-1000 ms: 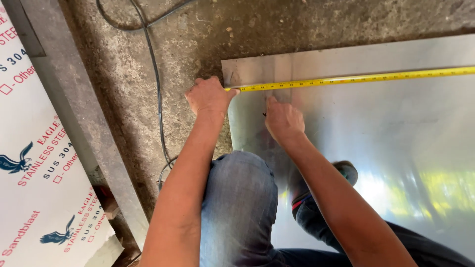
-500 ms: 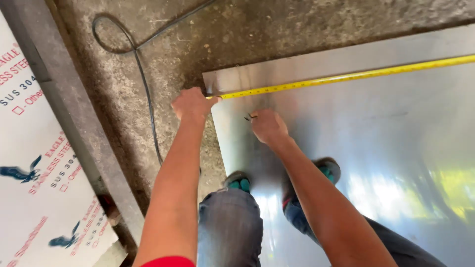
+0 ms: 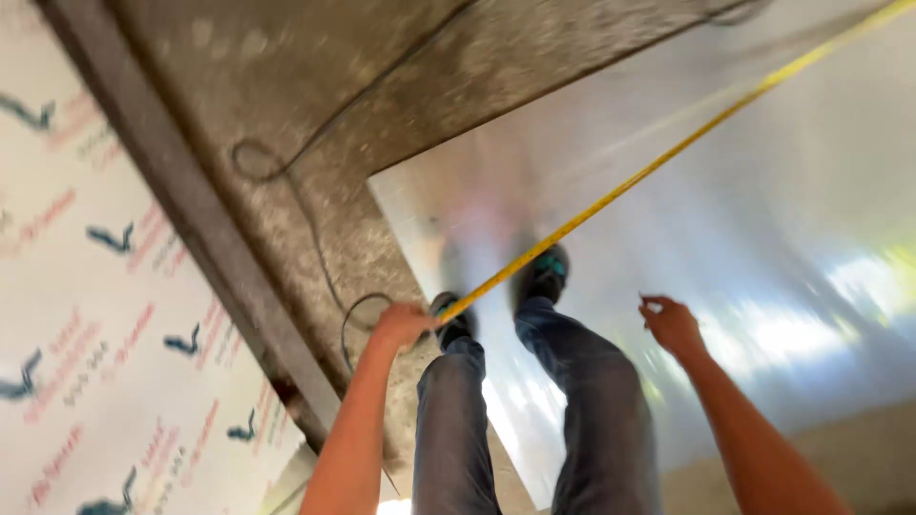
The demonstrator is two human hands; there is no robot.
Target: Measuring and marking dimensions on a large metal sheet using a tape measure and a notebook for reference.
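Yellow tape measure (image 3: 668,157) pinned at its near end by the left hand (image 3: 401,326), running diagonally across the metal sheet (image 3: 763,229).

The tape's long axis runs from the left hand, low and left of centre, up and away to the upper right corner of the view, crossing the shiny sheet well clear of its near corner. The left hand is closed over the tape's end, fingers curled down onto it just beside the sheet's left edge; it is plainly the nearer hand. The right hand (image 3: 673,326) hangs apart from the tape, below it and to the right, fingers loosely bunched as if pinching something small, though blur hides what. The person's legs and shoes (image 3: 546,272) stand on the sheet between the two hands. A dark cable (image 3: 286,181) loops over the rough concrete floor (image 3: 315,86) to the left, beyond it a grey beam (image 3: 191,219) and printed film-covered sheets (image 3: 86,315). Open sheet lies to the right.
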